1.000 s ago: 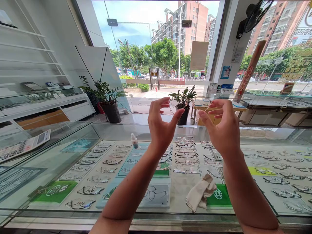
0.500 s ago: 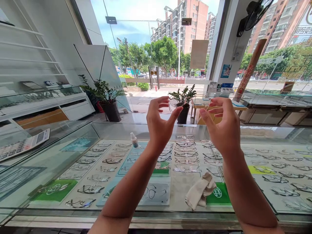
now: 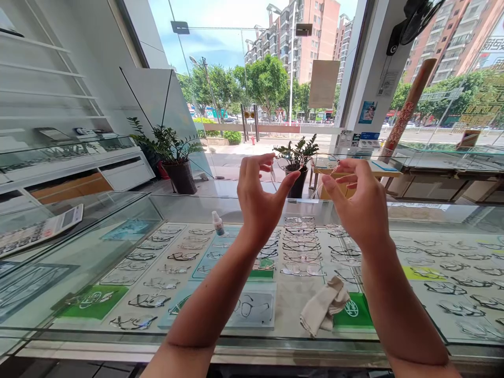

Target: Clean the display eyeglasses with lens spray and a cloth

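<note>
Both my hands are raised above a glass display counter (image 3: 220, 346), holding a thin, clear pair of glasses (image 3: 305, 165) up against the window light. My left hand (image 3: 262, 202) pinches the left end of the frame between curled fingers and thumb. My right hand (image 3: 360, 205) pinches the right end the same way. The lenses are almost see-through and hard to make out against the street behind. A crumpled beige cloth (image 3: 325, 304) lies on the counter top below my right forearm. A small dropper bottle (image 3: 218, 223) stands on the glass to the left.
Under the glass lie several rows of glasses on white and green trays (image 3: 94, 303). A calculator (image 3: 41, 229) rests on the left counter. Two potted plants (image 3: 173, 152) stand on the floor behind. Another glass case (image 3: 444, 157) is at the far right.
My hands have stayed raised with the glasses and turned them slightly. The view has shifted a little; nothing was picked up or let go.
</note>
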`<state>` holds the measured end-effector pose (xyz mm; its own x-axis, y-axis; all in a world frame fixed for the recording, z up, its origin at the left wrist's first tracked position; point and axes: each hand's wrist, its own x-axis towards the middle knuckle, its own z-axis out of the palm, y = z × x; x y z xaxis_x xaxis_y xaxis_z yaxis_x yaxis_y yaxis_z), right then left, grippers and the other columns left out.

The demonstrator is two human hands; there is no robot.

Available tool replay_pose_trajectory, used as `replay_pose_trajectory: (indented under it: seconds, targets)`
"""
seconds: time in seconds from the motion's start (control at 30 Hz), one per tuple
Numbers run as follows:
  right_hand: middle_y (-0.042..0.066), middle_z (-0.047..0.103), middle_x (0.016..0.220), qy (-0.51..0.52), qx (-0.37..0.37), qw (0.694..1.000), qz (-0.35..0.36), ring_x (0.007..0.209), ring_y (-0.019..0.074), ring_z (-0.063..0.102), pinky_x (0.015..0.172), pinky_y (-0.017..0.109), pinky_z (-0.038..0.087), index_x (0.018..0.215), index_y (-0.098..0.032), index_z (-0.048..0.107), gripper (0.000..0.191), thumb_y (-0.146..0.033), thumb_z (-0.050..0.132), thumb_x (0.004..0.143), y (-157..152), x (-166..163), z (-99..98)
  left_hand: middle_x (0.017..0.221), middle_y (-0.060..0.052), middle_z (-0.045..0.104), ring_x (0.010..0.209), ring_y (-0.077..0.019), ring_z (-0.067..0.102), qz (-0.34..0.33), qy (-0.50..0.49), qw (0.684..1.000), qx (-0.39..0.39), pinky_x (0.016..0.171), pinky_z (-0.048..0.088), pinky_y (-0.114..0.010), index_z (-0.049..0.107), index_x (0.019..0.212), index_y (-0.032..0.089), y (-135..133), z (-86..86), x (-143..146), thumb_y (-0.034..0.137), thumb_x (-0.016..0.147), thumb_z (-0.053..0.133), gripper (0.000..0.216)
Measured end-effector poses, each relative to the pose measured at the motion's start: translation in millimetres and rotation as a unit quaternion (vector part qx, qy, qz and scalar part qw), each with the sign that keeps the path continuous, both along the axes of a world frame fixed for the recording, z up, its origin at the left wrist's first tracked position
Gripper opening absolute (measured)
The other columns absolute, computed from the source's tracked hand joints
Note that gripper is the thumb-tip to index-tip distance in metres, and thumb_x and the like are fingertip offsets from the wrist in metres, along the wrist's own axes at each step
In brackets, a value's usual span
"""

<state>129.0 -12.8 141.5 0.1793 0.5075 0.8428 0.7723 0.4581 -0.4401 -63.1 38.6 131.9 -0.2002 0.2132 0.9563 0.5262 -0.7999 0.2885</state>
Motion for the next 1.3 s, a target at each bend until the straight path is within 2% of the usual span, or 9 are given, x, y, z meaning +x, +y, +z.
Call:
replay_pose_trajectory:
  seconds: [0.13, 0.4, 0.57, 0.83, 1.03, 1.2, 1.3]
  targets:
    - [0.009, 0.08, 0.116, -0.001, 0.014, 1.0, -0.001, 0.089, 0.0253, 0.076, 0.081, 0.045, 0.058, 0.122, -0.025, 0.062, 0.035, -0.047, 0.072, 0.096, -0.2, 0.6, 0.5, 0.108, -0.005, 0.072, 0.094, -0.0209, 0.069, -0.01, -0.006, 1.0, -0.013, 0.078, 0.055, -0.037, 0.067, 0.117, 0.026, 2.5, -0.8, -0.4, 0.048, 0.086, 0.088, 0.044]
    - [0.007, 0.078, 0.115, -0.007, 0.054, 0.999, -0.002, 0.089, 0.0246, 0.075, 0.082, 0.046, 0.059, 0.122, -0.026, 0.063, 0.032, -0.043, 0.071, 0.097, 0.2, 1.7, -0.7, 0.11, -0.004, 0.075, 0.096, -0.02, 0.072, -0.07, -0.024, 0.996, -0.055, 0.079, 0.055, -0.037, 0.066, 0.118, 0.027, 11.7, -3.6, -2.3, 0.049, 0.086, 0.087, 0.044]
    - [0.008, 0.078, 0.115, -0.01, 0.065, 0.998, 0.003, 0.088, 0.0246, 0.074, 0.08, 0.046, 0.06, 0.123, -0.026, 0.064, 0.03, -0.041, 0.071, 0.098, 0.3, 2.2, -1.1, 0.111, -0.005, 0.076, 0.098, -0.0208, 0.073, -0.076, -0.028, 0.995, -0.063, 0.08, 0.055, -0.038, 0.066, 0.118, 0.027, 13.1, -3.9, -2.3, 0.05, 0.086, 0.087, 0.045]
    - [0.008, 0.078, 0.119, 0.0, 0.058, 0.998, 0.026, 0.097, 0.0268, 0.076, 0.084, 0.048, 0.061, 0.124, -0.026, 0.064, 0.031, -0.041, 0.072, 0.098, 1.3, 1.7, -1.3, 0.113, -0.005, 0.075, 0.099, -0.0209, 0.073, -0.055, -0.03, 0.997, -0.039, 0.079, 0.055, -0.037, 0.066, 0.118, 0.027, 15.3, -4.8, -2.1, 0.046, 0.083, 0.091, 0.048]
    - [0.01, 0.079, 0.122, 0.032, 0.08, 0.994, 0.075, 0.111, 0.028, 0.076, 0.085, 0.045, 0.062, 0.123, -0.025, 0.067, 0.028, -0.042, 0.069, 0.101, 5.6, 2.3, -2.2, 0.115, -0.006, 0.074, 0.106, -0.0228, 0.072, -0.028, -0.018, 0.999, 0.028, 0.084, 0.056, -0.038, 0.065, 0.122, 0.026, 17.8, -5.6, -3.1, 0.044, 0.082, 0.092, 0.051]
    - [0.008, 0.08, 0.115, 0.076, 0.091, 0.989, 0.085, 0.105, 0.0256, 0.077, 0.082, 0.042, 0.062, 0.112, -0.025, 0.07, 0.021, -0.044, 0.067, 0.103, 10.5, 4.3, -2.0, 0.115, -0.006, 0.074, 0.105, -0.023, 0.072, -0.014, -0.009, 0.998, 0.055, 0.084, 0.058, -0.038, 0.066, 0.122, 0.025, 19.5, -5.9, -3.3, 0.046, 0.084, 0.091, 0.05]
    - [0.007, 0.08, 0.107, 0.099, 0.102, 0.986, 0.091, 0.1, 0.0244, 0.077, 0.082, 0.042, 0.062, 0.107, -0.024, 0.071, 0.02, -0.044, 0.067, 0.102, 11.6, 4.3, -2.1, 0.115, -0.006, 0.074, 0.105, -0.0227, 0.073, -0.045, -0.017, 0.998, 0.037, 0.085, 0.058, -0.038, 0.066, 0.122, 0.026, 23.2, -7.1, -3.4, 0.047, 0.083, 0.091, 0.051]
